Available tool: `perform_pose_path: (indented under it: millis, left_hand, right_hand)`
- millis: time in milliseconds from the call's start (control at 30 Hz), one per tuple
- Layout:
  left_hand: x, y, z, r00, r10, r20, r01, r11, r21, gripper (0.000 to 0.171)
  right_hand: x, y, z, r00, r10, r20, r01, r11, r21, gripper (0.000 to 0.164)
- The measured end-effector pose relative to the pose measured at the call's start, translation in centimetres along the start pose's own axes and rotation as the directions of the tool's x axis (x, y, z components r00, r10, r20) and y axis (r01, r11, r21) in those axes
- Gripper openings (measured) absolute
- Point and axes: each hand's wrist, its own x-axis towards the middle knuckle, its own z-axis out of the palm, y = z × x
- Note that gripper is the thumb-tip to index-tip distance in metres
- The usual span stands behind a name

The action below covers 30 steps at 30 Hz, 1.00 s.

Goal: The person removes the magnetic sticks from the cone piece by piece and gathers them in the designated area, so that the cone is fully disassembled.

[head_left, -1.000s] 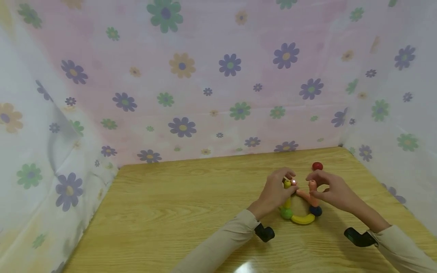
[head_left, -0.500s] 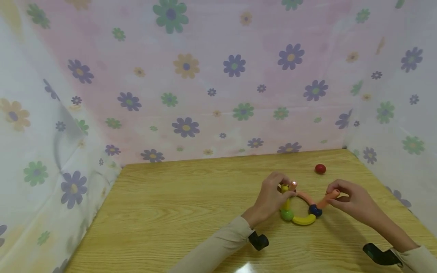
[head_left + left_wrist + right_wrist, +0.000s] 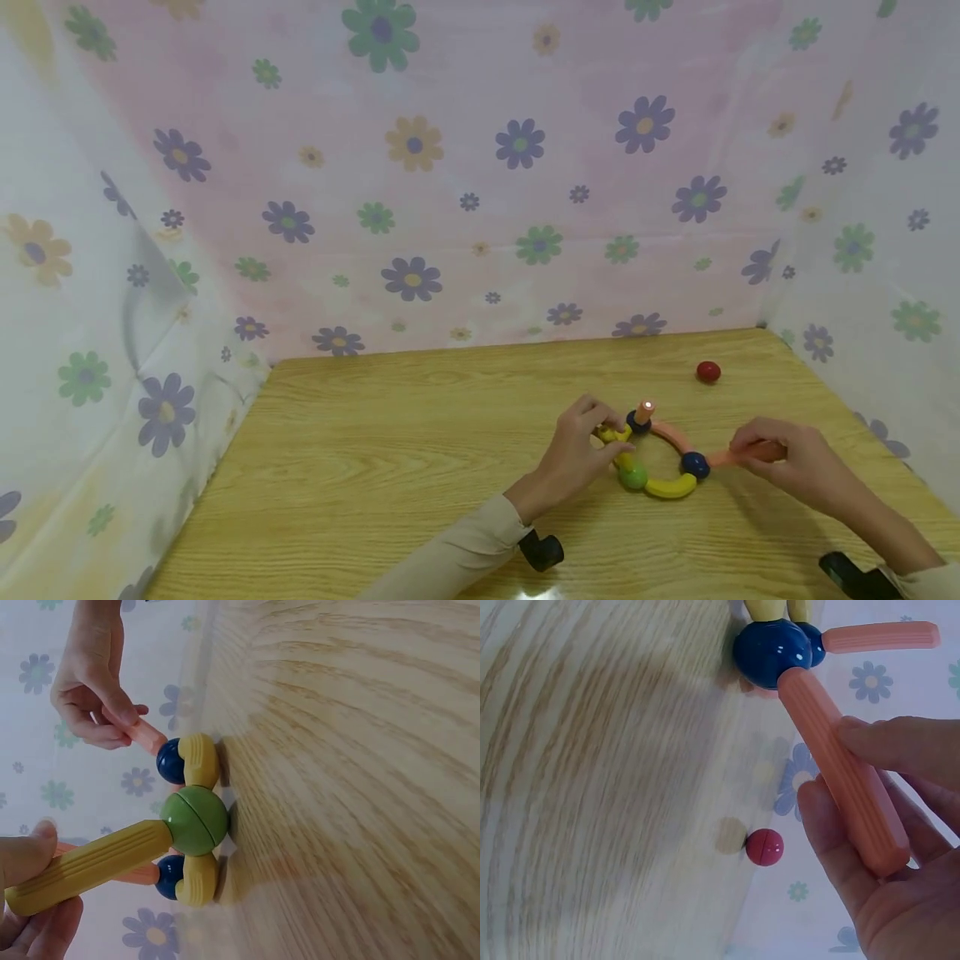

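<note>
A ring of toy rods and balls lies on the table: a curved yellow rod [image 3: 671, 487], a curved orange rod [image 3: 670, 435], a green ball [image 3: 195, 821] and two dark blue balls, one near [image 3: 695, 467] and one far [image 3: 638, 422]. My left hand [image 3: 570, 458] pinches a straight yellow rod [image 3: 90, 866], which slants outward from the green ball. Between thumb and fingers, my right hand [image 3: 795, 462] holds a straight orange rod [image 3: 840, 765] whose end meets the near blue ball. Another orange rod [image 3: 645, 408] stands up from the far blue ball, unheld.
Farther back on the wooden table [image 3: 420, 442] lies a loose red ball [image 3: 708, 372]. Flower-patterned cloth [image 3: 465, 167] hangs behind the table and along both sides. Dark wrist-worn devices [image 3: 542, 552] hang below the sleeves.
My right hand has moved right and lower, tipping the orange rod outward from upright to nearly level. My left hand has moved left, leaning the yellow rod outward.
</note>
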Motion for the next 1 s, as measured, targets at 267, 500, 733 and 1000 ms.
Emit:
perform_pose_path:
  millis: [267, 500, 733, 1000]
  left_hand:
    - [-1.3, 0.2, -0.8, 0.998, -0.017, 0.067, 0.014, 0.999, 0.041, 0.012]
    - [-2.0, 0.2, -1.2, 0.995, -0.040, 0.091, 0.034, 0.997, 0.065, 0.011]
    - [-2.5, 0.2, -1.4, 0.988, -0.082, 0.130, 0.070, 0.994, 0.089, 0.012]
    - [-3.7, -0.1, -1.4, 0.961, -0.160, 0.227, 0.139, 0.985, 0.103, 0.013]
  right_hand:
    - [-0.6, 0.3, 0.3, 1.000, -0.018, 0.001, 0.018, 0.999, 0.033, 0.030]
    - [-0.8, 0.7, 0.7, 0.998, -0.067, -0.003, 0.067, 0.998, -0.016, 0.038]
    - [-1.1, 1.0, 0.6, 0.998, -0.053, 0.043, 0.053, 0.998, -0.016, 0.034]
    - [-1.8, 1.2, 1.0, 0.995, -0.019, 0.100, 0.019, 1.000, 0.003, 0.025]
